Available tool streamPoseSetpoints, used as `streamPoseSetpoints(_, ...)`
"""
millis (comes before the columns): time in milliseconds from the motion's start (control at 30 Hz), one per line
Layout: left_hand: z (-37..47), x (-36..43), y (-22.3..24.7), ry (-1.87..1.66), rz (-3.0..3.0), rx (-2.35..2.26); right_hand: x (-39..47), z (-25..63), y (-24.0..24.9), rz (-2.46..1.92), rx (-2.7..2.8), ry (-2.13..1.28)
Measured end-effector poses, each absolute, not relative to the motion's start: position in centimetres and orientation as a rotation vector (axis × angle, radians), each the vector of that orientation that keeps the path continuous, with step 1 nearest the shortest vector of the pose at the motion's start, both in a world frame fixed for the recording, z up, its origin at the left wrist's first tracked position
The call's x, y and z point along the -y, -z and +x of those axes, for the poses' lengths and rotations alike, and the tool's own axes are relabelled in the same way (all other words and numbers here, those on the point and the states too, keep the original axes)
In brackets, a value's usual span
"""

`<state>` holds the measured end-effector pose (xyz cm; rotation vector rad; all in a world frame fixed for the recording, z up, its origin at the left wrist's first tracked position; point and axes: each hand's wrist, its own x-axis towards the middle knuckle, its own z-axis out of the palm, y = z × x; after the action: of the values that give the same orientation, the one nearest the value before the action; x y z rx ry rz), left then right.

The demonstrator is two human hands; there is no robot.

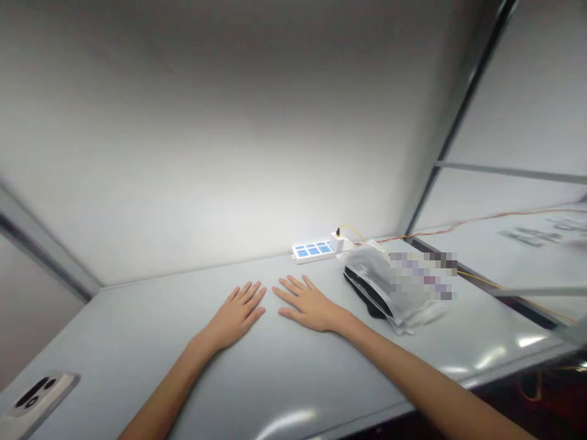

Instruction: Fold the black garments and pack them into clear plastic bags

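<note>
My left hand (236,318) lies palm down on the pale grey table (257,379), fingers spread and nothing in it. Beside it, a small gap away, my right hand (309,305) also rests flat with its fingers apart. A clear plastic bag (380,275) with something black inside lies to the right of my right hand, not touching it. Behind the hands, against the wall, sits a white power strip (314,251) with blue socket faces. A white plug adapter (337,242) is fitted at its right end.
At the lower left is a white box-like object (41,400) with dark oval shapes on top. A thin orange cable (440,231) runs right from the power strip. Metal frame posts (458,122) stand at the table's sides, and a pale wall (220,171) closes the back.
</note>
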<state>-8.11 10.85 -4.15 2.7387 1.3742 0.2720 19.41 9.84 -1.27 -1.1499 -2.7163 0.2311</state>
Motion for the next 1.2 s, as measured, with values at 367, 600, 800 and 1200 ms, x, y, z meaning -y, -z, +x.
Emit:
streamPoseSetpoints(367, -8.09, -10.57, 4.05, -0.314, 2.766, -1.387, -10.46, 19.61, 2.27, -1.150, 2.702, -0.233)
streamPoseSetpoints(600, -8.07, -10.51, 3.90, -0.313, 2.744, -1.394, -10.45, 19.61, 2.41, -1.157, 2.692, -0.219)
streamPoseSetpoints(800, -8.14, -10.61, 4.06, -0.348, 2.764, -1.388, -10.36, 19.54, 2.30, -1.146, 2.678, -0.232)
streamPoseSetpoints(1200, -8.18, -10.68, 4.17, -0.334, 2.779, -1.395, -10.38, 19.52, 2.07, -1.156, 2.684, -0.251)
